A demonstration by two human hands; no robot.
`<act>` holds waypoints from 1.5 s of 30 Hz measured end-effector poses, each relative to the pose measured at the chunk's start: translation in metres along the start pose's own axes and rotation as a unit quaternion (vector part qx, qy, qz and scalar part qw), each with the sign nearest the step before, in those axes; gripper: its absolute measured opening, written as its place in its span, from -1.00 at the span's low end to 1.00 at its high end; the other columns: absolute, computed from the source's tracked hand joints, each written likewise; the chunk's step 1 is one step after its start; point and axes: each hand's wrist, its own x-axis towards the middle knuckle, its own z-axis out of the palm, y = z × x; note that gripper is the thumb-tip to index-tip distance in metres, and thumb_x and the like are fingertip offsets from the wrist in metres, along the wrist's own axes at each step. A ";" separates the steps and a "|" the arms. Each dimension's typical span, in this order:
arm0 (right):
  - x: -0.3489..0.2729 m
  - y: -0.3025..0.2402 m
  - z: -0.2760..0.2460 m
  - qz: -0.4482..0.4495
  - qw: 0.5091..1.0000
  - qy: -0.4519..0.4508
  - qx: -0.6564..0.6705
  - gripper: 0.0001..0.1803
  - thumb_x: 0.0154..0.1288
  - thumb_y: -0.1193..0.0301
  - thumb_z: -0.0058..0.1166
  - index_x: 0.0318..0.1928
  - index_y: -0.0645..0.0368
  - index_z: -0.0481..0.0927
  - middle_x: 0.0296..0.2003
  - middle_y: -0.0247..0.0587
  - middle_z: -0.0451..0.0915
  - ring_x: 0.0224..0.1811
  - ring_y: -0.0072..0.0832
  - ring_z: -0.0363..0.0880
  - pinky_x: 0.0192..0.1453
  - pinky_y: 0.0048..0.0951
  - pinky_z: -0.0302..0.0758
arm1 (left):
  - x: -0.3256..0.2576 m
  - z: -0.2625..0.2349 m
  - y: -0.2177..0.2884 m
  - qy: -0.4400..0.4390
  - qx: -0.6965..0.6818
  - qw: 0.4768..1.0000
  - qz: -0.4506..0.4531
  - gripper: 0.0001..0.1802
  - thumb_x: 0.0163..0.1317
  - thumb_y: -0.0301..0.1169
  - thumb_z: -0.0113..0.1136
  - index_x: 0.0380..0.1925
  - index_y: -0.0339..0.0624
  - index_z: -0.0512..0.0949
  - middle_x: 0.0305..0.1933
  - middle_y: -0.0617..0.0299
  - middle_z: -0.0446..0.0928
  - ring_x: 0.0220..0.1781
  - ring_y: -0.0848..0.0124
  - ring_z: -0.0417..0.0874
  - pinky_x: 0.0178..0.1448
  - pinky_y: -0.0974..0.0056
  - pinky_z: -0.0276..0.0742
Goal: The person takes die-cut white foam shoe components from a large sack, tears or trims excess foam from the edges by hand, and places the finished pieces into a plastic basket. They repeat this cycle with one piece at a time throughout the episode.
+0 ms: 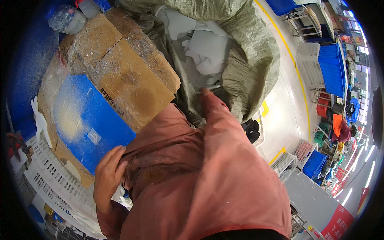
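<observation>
My right hand (205,96) reaches into a large olive woven sack (256,56). Its fingers are lost in the shadow, beside a thin pale edge, so whether they grip anything does not show. Smooth white shaped pieces (208,50) lie heaped inside the sack. My left hand (109,176) rests near my lap, its fingers loosely extended and nothing visible in them. Beside it is a blue board (90,120) dusted with pale powder, lying on brown cardboard (132,84) strewn with shavings.
On the left, a white perforated basket (56,180) stands by a curved white piece (40,122). Clear plastic bottles (68,20) sit at the far left. To the right, a yellow floor line (294,60) runs past white crates (310,64), a blue bin (332,68) and a grey table (312,196).
</observation>
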 end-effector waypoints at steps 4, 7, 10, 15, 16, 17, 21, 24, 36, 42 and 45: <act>-0.126 -0.016 -0.058 -0.015 0.996 0.027 0.085 -0.56 0.28 0.23 0.30 0.12 0.16 0.66 -0.14 0.07 0.78 -0.03 0.00 0.78 0.05 -0.13 0.69 | 0.004 -0.001 0.000 0.000 -0.004 1.000 0.031 -0.60 0.34 -0.51 0.30 0.16 -0.39 0.62 0.21 -0.11 0.65 0.21 -0.06 0.68 0.27 0.07 0.59; -0.208 -0.062 -0.145 -0.101 0.974 0.125 0.162 -0.67 0.40 0.33 0.30 0.04 0.30 0.70 -0.22 0.00 0.80 -0.15 -0.33 0.82 -0.04 -0.30 0.68 | 0.004 0.005 0.002 0.005 -0.039 0.999 0.035 -0.59 0.34 -0.49 0.31 0.18 -0.38 0.62 0.21 -0.10 0.66 0.22 0.01 0.70 0.28 0.10 0.59; -0.262 -0.122 -0.228 -0.206 0.928 0.200 0.238 -0.71 0.33 0.27 0.36 -0.11 0.23 0.71 -0.25 0.03 0.77 -0.20 -0.15 0.79 -0.07 -0.27 0.65 | 0.008 0.016 0.002 0.022 -0.141 0.989 0.040 -0.53 0.39 -0.41 0.32 0.26 -0.35 0.57 0.27 -0.08 0.64 0.26 0.11 0.69 0.30 0.12 0.59; -0.306 -0.196 -0.276 -0.442 0.807 0.018 0.392 -0.47 0.36 -0.03 0.28 -0.07 0.25 0.68 -0.11 -0.01 0.75 -0.02 -0.09 0.74 0.14 -0.22 0.59 | 0.006 0.040 -0.012 -0.003 -0.556 0.829 -0.067 -0.15 0.55 0.09 0.10 0.55 -0.33 0.22 0.51 -0.09 0.41 0.47 0.10 0.51 0.47 0.06 0.47; -0.301 -0.211 -0.266 -0.473 0.756 -0.017 0.452 -0.61 0.41 0.13 0.31 -0.11 0.25 0.69 -0.13 -0.05 0.75 -0.05 -0.14 0.74 0.10 -0.21 0.59 | 0.001 0.043 -0.018 -0.001 -0.621 0.782 -0.054 -0.12 0.54 0.15 0.05 0.56 -0.33 0.19 0.52 -0.08 0.39 0.49 0.09 0.49 0.50 0.04 0.44; -0.301 -0.222 -0.256 -0.451 0.781 -0.049 0.429 -0.72 0.43 0.25 0.30 -0.12 0.24 0.70 -0.14 -0.08 0.75 -0.07 -0.18 0.73 0.06 -0.23 0.58 | -0.005 0.045 -0.023 0.002 -0.682 0.730 -0.041 -0.08 0.54 0.20 0.01 0.57 -0.33 0.16 0.54 -0.07 0.38 0.51 0.09 0.46 0.53 0.02 0.41; -0.288 -0.276 -0.208 -0.462 0.785 -0.119 0.396 -0.90 0.48 0.46 0.25 -0.10 0.23 0.70 -0.24 -0.22 0.71 -0.20 -0.36 0.63 -0.09 -0.38 0.54 | -0.051 0.043 -0.048 0.090 -0.785 0.612 0.049 0.00 0.52 0.32 -0.12 0.61 -0.30 0.08 0.61 -0.02 0.28 0.59 0.09 0.36 0.61 -0.06 0.29; -0.283 -0.308 -0.191 -0.443 0.797 -0.168 0.374 -0.85 0.46 0.58 0.20 -0.01 0.24 0.68 -0.16 -0.12 0.70 -0.11 -0.33 0.69 -0.02 -0.39 0.59 | -0.077 0.042 -0.066 0.200 -0.782 0.583 0.090 -0.19 0.52 0.03 0.18 0.54 -0.27 0.24 0.51 0.02 0.42 0.49 0.17 0.49 0.53 0.01 0.40; -0.259 -0.412 -0.136 -0.321 0.812 -0.207 0.442 -0.18 0.50 0.41 0.27 0.60 0.29 0.12 -0.06 -0.16 0.71 -0.12 -0.56 0.62 -0.04 -0.49 0.58 | -0.118 0.003 -0.100 0.363 -0.606 0.707 -0.012 -0.52 0.42 -0.60 0.20 0.33 -0.30 0.48 0.39 0.15 0.52 0.26 0.37 0.63 0.36 0.18 0.56; -0.257 -0.466 -0.126 -0.308 0.754 -0.289 0.503 -0.68 0.55 0.36 0.21 0.14 0.32 0.60 -0.20 -0.37 0.71 -0.22 -0.68 0.59 -0.14 -0.53 0.55 | -0.139 -0.023 -0.119 0.400 -0.523 0.749 -0.078 -0.58 0.42 -0.47 0.27 0.24 -0.38 0.57 0.14 0.15 0.68 0.10 0.46 0.68 0.20 0.31 0.57; -0.263 -0.493 -0.119 -0.367 0.738 -0.283 0.490 -0.75 0.57 0.40 0.16 0.09 0.31 0.62 -0.20 -0.38 0.70 -0.22 -0.71 0.59 -0.16 -0.55 0.54 | -0.139 -0.039 -0.123 0.471 -0.481 0.735 -0.079 -0.72 0.40 -0.43 0.33 0.03 -0.37 0.70 -0.10 0.22 0.76 -0.12 0.49 0.75 -0.03 0.36 0.65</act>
